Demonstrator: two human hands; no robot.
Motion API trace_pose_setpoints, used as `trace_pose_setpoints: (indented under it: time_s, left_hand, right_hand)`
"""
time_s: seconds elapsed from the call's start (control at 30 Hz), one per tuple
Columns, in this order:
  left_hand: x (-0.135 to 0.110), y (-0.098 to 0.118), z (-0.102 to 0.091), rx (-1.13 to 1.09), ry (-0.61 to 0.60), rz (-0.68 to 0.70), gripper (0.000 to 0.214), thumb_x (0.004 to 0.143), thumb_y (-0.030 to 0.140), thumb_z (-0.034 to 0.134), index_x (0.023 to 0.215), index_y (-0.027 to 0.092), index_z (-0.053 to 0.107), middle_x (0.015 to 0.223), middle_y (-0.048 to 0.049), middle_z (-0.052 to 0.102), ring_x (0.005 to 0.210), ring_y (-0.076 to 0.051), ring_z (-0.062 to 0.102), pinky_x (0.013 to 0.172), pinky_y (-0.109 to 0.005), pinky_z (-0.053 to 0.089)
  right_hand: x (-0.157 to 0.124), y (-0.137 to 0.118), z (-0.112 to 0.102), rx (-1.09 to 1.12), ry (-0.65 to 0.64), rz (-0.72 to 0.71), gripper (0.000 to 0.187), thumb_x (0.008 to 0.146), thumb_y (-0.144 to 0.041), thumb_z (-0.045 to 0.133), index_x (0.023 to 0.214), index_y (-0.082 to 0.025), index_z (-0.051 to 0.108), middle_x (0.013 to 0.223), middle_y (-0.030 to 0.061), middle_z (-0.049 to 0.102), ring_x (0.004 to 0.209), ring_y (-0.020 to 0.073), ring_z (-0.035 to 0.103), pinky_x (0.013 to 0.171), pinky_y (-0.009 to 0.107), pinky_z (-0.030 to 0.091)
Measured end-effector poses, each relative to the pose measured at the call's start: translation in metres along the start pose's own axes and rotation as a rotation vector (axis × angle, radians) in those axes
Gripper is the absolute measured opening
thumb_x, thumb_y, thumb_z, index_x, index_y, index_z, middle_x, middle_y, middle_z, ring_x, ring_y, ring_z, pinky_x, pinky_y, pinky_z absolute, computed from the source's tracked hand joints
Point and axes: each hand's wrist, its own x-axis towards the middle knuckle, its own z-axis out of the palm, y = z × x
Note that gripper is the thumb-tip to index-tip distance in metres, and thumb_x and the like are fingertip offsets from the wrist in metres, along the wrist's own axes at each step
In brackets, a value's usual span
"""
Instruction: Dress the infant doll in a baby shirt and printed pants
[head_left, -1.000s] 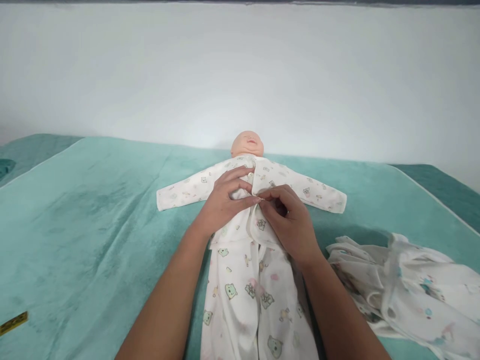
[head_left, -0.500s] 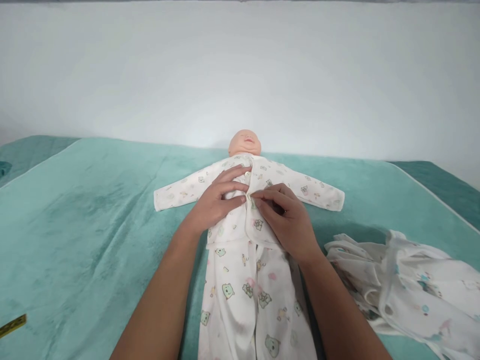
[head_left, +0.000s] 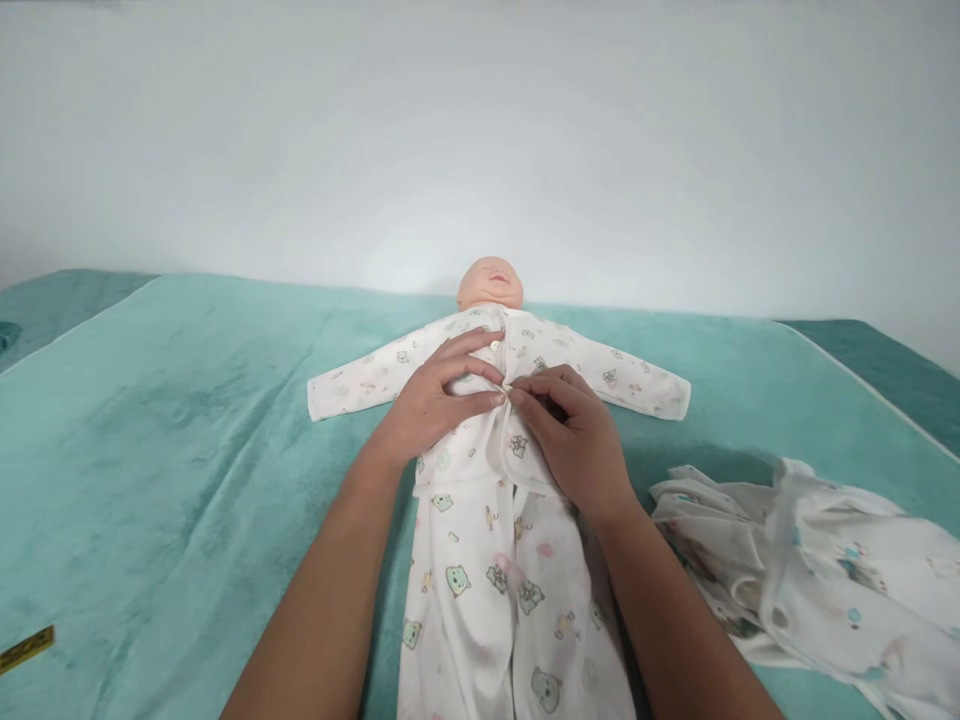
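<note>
A baby doll [head_left: 491,283] lies on its back, dressed in a white baby jacket [head_left: 375,375] with a bear print and matching baby pants [head_left: 480,600]. My left hand [head_left: 442,395] rests on the chest, its thumb and index finger pinching the jacket's front edge. Opposite it, my right hand [head_left: 574,430] pinches the other front edge, and the fingertips of both hands meet at the middle opening. A small round button [head_left: 495,345] shows just above them on the front. Whatever lies between the fingertips is too small and hidden to make out.
A crumpled pile of white printed baby clothes [head_left: 825,570] lies to the right of the doll. Beneath everything spreads a teal blanket [head_left: 187,450], meeting a white wall [head_left: 480,130] behind. A yellow-and-black strip [head_left: 26,650] is at the lower left.
Both hands' fingertips have shifted slightly right and closer together, drawing the jacket's front edge along. The doll and the clothes pile stay in place.
</note>
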Motion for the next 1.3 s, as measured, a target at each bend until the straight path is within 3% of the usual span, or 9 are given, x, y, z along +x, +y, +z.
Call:
trace_pose_setpoints:
  time_s: [0.37,0.47,0.6,0.87,1.0,1.13,1.3]
  left_hand:
    - [0.001,0.000,0.000,0.039,-0.040,0.065,0.015,0.082,0.035,0.071,0.095,0.028,0.073,0.147,-0.0003,0.049,0.143,-0.026,0.034,0.117,-0.048,0.031]
    - [0.001,0.001,0.000,0.062,-0.047,0.069,0.015,0.083,0.033,0.069,0.096,0.028,0.072,0.147,-0.0001,0.048,0.143,-0.025,0.034,0.117,-0.047,0.030]
    - [0.001,0.003,0.000,0.089,-0.038,0.067,0.008,0.084,0.030,0.067,0.090,0.027,0.071,0.146,-0.0002,0.049,0.142,-0.025,0.035,0.118,-0.047,0.027]
    - [0.001,0.000,0.002,0.001,0.005,0.035,0.009,0.086,0.032,0.065,0.087,0.024,0.070,0.145,-0.0016,0.051,0.142,-0.023,0.036,0.118,-0.044,0.026]
    - [0.000,0.000,0.003,-0.125,0.046,0.019,0.006,0.086,0.028,0.064,0.085,0.023,0.068,0.143,-0.0021,0.053,0.140,-0.022,0.039,0.118,-0.042,0.025]
    - [0.001,-0.002,0.003,-0.353,0.178,-0.018,0.004,0.085,0.024,0.062,0.083,0.021,0.062,0.137,-0.0052,0.059,0.133,-0.025,0.049,0.113,-0.043,0.033]
    - [0.005,-0.008,0.003,-0.490,0.591,-0.113,0.005,0.082,0.023,0.060,0.082,0.019,0.056,0.121,-0.0080,0.068,0.110,-0.022,0.062,0.101,-0.041,0.044]
  right_hand:
    - [0.001,0.002,0.002,0.020,0.068,0.057,0.011,0.084,-0.030,0.065,0.078,-0.022,0.063,0.082,-0.0008,0.057,0.072,0.0134,0.049,0.068,0.029,0.040]
    - [0.000,0.002,0.003,0.029,0.095,0.073,0.011,0.083,-0.032,0.066,0.088,-0.023,0.064,0.082,-0.0009,0.056,0.072,0.0134,0.048,0.068,0.028,0.041]
    - [-0.001,0.002,0.002,0.010,0.057,-0.018,0.024,0.087,-0.029,0.060,0.110,-0.028,0.065,0.092,0.0006,0.055,0.074,0.0134,0.049,0.070,0.029,0.043]
    - [0.000,0.001,0.000,-0.049,0.028,-0.058,0.012,0.090,-0.027,0.056,0.095,-0.025,0.067,0.089,0.0017,0.057,0.076,0.0146,0.051,0.070,0.030,0.042]
    - [-0.001,0.000,-0.001,-0.078,-0.022,-0.083,0.021,0.090,-0.026,0.057,0.110,-0.027,0.066,0.094,0.0024,0.055,0.079,0.0153,0.051,0.074,0.031,0.043]
    - [-0.002,-0.005,-0.001,-0.178,-0.059,-0.074,0.018,0.087,-0.034,0.063,0.103,-0.027,0.065,0.097,0.0032,0.055,0.087,0.0183,0.053,0.079,0.033,0.043]
    - [-0.002,-0.007,0.004,-0.379,-0.004,-0.076,0.019,0.082,-0.036,0.067,0.085,-0.023,0.055,0.084,0.0007,0.054,0.081,0.0186,0.051,0.074,0.034,0.041]
